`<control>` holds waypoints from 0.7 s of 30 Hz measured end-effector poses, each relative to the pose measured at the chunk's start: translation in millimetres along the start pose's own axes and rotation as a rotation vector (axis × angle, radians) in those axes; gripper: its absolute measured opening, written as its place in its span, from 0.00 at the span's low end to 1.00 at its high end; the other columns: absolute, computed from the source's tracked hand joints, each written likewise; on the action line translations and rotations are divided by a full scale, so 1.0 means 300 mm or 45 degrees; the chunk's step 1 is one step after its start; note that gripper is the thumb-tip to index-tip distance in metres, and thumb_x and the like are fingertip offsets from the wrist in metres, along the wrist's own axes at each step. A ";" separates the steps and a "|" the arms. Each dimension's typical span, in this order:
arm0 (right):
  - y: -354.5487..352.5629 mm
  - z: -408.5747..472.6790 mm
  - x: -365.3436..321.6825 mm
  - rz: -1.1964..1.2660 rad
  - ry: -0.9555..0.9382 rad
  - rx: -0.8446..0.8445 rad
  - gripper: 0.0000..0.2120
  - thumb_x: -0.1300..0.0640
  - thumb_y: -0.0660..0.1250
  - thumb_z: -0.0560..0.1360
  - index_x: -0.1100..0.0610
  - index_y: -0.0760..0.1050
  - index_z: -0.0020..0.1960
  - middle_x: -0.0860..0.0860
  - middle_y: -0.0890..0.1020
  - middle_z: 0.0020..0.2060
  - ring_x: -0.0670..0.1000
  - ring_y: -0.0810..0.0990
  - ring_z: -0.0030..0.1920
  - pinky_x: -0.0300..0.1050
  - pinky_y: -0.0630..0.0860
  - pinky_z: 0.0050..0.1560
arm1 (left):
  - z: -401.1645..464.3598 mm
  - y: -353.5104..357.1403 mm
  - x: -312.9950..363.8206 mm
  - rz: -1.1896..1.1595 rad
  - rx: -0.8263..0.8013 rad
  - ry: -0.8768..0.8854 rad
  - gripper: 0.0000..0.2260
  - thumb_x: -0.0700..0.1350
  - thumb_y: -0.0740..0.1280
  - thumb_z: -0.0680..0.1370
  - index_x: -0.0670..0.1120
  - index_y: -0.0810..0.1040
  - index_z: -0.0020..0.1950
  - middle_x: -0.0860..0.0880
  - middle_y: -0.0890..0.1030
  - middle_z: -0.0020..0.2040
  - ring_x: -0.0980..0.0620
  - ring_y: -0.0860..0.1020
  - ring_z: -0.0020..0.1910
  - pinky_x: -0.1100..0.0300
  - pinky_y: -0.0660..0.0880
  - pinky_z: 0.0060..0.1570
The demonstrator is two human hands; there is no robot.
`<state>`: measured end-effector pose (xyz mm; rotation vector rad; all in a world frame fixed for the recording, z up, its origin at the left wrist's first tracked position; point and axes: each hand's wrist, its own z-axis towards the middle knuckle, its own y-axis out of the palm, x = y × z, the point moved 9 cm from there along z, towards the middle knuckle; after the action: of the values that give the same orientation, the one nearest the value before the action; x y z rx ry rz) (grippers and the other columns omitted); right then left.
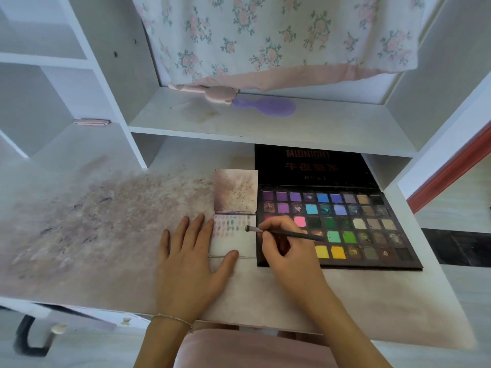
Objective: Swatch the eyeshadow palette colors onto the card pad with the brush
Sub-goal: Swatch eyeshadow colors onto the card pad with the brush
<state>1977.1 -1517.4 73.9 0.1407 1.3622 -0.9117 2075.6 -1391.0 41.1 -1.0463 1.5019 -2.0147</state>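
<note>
On the table [106, 235], her left hand [191, 258] presses flat on the card pad [233, 243]; her right hand [281, 243] pinches the brush [287, 233], tip on the pad beside the eyeshadow palette [372, 227].

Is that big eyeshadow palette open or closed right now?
Open. The eyeshadow palette lies flat on the desk with its rows of colour pans showing, and its black lid is tipped up behind them under the shelf.

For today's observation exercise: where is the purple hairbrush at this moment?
In the head view, the purple hairbrush lies on the white shelf above the desk, right of centre, just right of a pink comb-like item and below the floral curtain.
</note>
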 end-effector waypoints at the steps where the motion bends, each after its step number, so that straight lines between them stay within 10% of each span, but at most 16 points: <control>1: 0.006 0.009 -0.004 -0.018 -0.008 0.008 0.17 0.64 0.63 0.74 0.41 0.68 0.42 0.43 0.75 0.36 0.40 0.75 0.38 0.26 0.69 0.35 | 0.000 0.000 -0.001 -0.001 0.001 -0.002 0.39 0.69 0.42 0.67 0.51 0.61 0.72 0.52 0.61 0.74 0.51 0.53 0.75 0.51 0.43 0.72; 21: 0.051 0.019 0.044 -0.238 0.121 -0.060 0.04 0.58 0.62 0.75 0.50 0.73 0.47 0.50 0.82 0.41 0.49 0.79 0.44 0.52 0.77 0.46 | -0.001 -0.001 -0.005 0.007 -0.002 -0.014 0.39 0.69 0.41 0.67 0.52 0.60 0.73 0.53 0.59 0.75 0.52 0.51 0.75 0.52 0.40 0.72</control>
<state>1990.3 -1516.9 57.6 0.0207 1.5019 -1.0387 2076.4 -1389.7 40.8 -1.0512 1.4998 -2.0015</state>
